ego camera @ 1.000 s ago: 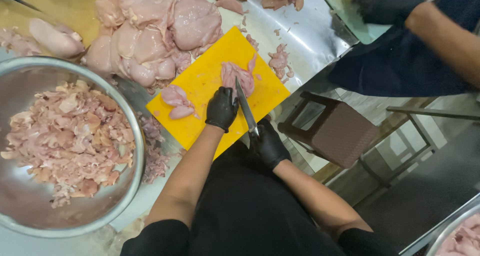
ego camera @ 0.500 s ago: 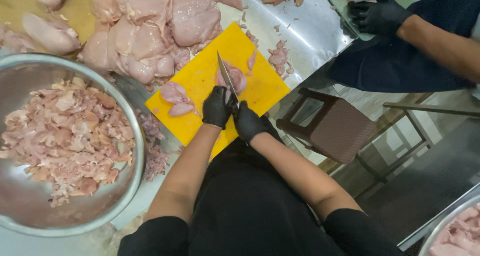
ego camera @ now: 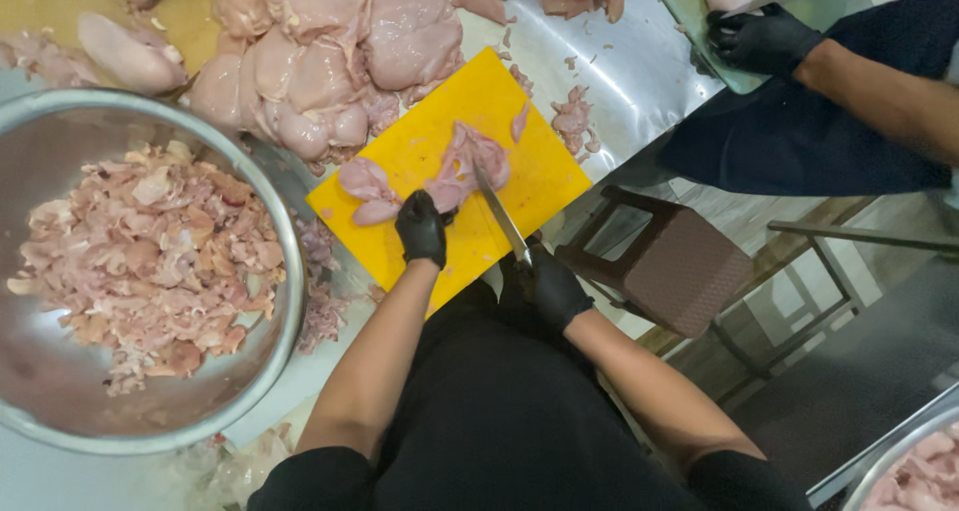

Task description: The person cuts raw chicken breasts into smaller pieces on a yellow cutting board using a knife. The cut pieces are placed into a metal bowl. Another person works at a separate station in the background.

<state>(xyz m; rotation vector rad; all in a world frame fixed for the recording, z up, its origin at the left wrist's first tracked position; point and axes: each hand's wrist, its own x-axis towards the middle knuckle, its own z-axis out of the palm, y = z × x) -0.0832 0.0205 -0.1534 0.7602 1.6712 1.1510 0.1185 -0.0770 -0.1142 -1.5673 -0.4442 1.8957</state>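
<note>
– Two gloved hands on my head view: my left hand is curled down onto the raw chicken piece, pinning it flat on the yellow cutting board.
– And the other?
– My right hand is wrapped tight around the knife handle, blade angled into the meat beside the left fingertips. The steel bowl of cut pieces sits just left, within reach.
</note>
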